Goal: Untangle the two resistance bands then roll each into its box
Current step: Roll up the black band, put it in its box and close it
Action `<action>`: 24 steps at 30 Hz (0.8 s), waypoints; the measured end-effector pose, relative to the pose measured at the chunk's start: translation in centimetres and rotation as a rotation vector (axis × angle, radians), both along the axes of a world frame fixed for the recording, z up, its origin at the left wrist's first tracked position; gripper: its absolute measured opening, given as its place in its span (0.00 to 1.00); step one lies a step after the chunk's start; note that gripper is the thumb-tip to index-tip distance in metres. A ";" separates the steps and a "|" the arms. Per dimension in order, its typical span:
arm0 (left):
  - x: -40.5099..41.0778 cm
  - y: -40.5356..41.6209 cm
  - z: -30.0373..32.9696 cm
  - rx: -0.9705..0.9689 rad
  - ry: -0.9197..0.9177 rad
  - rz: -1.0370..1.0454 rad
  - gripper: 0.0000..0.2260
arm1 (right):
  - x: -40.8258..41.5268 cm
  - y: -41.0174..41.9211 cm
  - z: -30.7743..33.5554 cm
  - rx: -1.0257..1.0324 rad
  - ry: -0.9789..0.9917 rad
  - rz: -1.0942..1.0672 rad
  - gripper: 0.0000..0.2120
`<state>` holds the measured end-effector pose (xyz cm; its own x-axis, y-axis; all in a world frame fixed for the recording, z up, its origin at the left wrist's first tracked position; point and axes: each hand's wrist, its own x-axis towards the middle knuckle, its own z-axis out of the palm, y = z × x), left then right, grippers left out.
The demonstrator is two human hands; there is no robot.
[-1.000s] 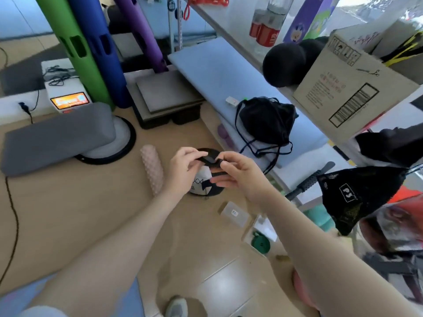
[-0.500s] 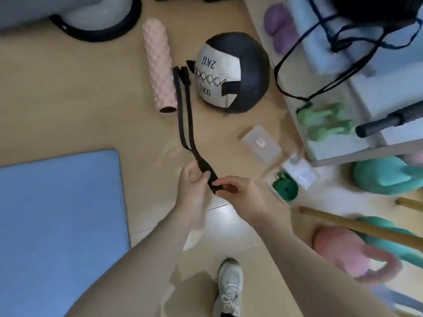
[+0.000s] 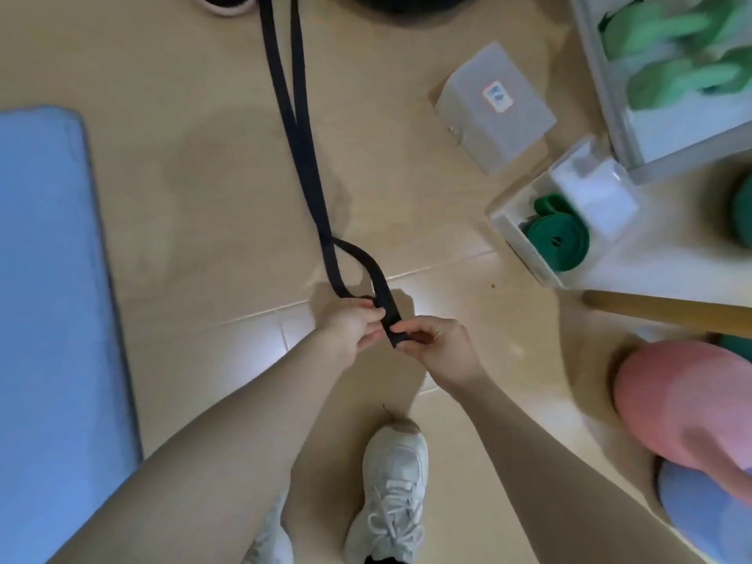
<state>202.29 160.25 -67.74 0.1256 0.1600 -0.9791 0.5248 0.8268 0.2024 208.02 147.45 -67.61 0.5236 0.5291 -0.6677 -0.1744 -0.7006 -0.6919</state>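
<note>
Both hands meet over the floor: the left hand [image 3: 353,325] pinches the near end of the black band [image 3: 303,156], and the right hand [image 3: 437,346] — touching it on the other side — grips that folded end too. Beyond the knuckles the band loops, then runs away in two strands. Farther right of the right hand, the green band [image 3: 557,240] sits rolled in its open box [image 3: 514,234]; past that lies a closed box [image 3: 494,109].

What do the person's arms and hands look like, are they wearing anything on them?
Both arms are bare all the way up, with no sleeves showing. The left hand and the right hand wear no gloves, and no watch, bracelet or ring can be seen on them.
</note>
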 end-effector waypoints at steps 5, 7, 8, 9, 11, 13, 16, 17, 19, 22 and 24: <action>-0.4 -1.2 -6.1 0.025 -0.003 0.069 0.12 | 0.6 -1.2 -6.1 0.009 0.070 0.106 0.15; -0.6 -1.5 -8.2 0.134 0.032 0.104 0.09 | 0.5 -1.4 -7.6 0.022 0.129 0.128 0.14; -0.4 -1.8 -8.8 0.182 0.053 0.092 0.08 | 0.5 -1.5 -8.1 0.031 0.150 0.115 0.14; 0.1 -2.0 -9.0 0.217 0.060 0.070 0.08 | 0.6 -1.5 -8.3 0.046 0.164 0.085 0.15; 1.6 -2.2 -8.5 0.267 0.017 0.041 0.08 | 1.2 -1.4 -8.4 0.098 0.151 0.000 0.16; 3.5 -1.5 -7.0 0.378 -0.072 0.003 0.09 | 2.2 -0.5 -7.5 0.175 0.126 -0.085 0.17; 5.7 1.4 -3.3 0.573 -0.280 -0.062 0.08 | 4.0 2.4 -4.3 0.309 0.096 -0.163 0.16; 6.2 2.4 -2.0 0.613 -0.369 -0.057 0.08 | 4.5 3.5 -3.0 0.366 0.074 -0.181 0.15; 6.6 4.5 0.2 0.649 -0.539 -0.014 0.09 | 5.4 5.5 -0.5 0.476 0.035 -0.192 0.15; 5.9 6.9 1.0 0.654 -0.633 -0.074 0.08 | 5.6 7.4 0.4 0.522 -0.016 -0.125 0.13; 4.6 7.8 -0.4 0.643 -0.527 -0.218 0.09 | 4.6 7.8 -0.9 0.434 -0.049 -0.073 0.11</action>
